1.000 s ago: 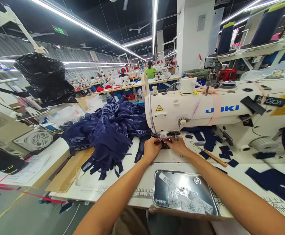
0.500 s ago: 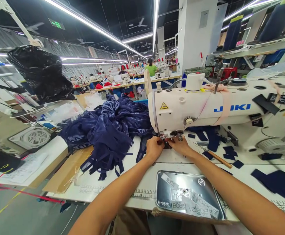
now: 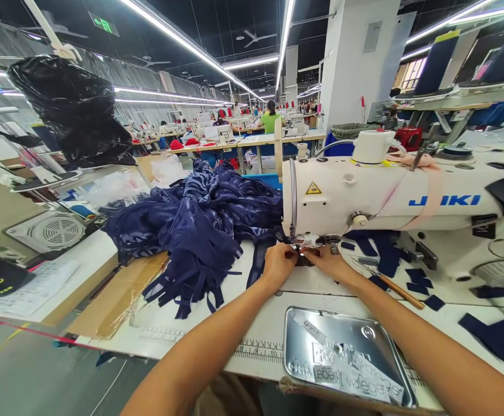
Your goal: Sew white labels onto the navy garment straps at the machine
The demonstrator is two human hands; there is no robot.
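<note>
Both hands work close together under the needle of a white sewing machine (image 3: pixel 334 190). My left hand (image 3: pixel 279 267) lies just left of the presser foot, its fingers pinched. My right hand (image 3: pixel 329 263) comes in from the other side, thumb and forefinger also pressed together. Whatever small piece lies between the fingertips is too hidden to name. Left of the hands, a heap of navy garments (image 3: pixel 200 225) with hanging straps spreads over the table. A shiny metal tin lid (image 3: pixel 347 329) with printed labels on it lies in front, below the forearms.
Navy fabric scraps (image 3: pixel 382 254) and a wooden-handled tool (image 3: pixel 401 292) lie right of the needle. Cardboard (image 3: pixel 117 300) sits under the heap's left side. A black plastic bag (image 3: pixel 70 110) hangs at upper left. A person in green (image 3: pixel 271 120) sits farther back.
The camera view has shifted, so the machine and hands appear farther right. Both hands stay at the needle with fingers pinched; the heap and tin lid keep their places on the table.
</note>
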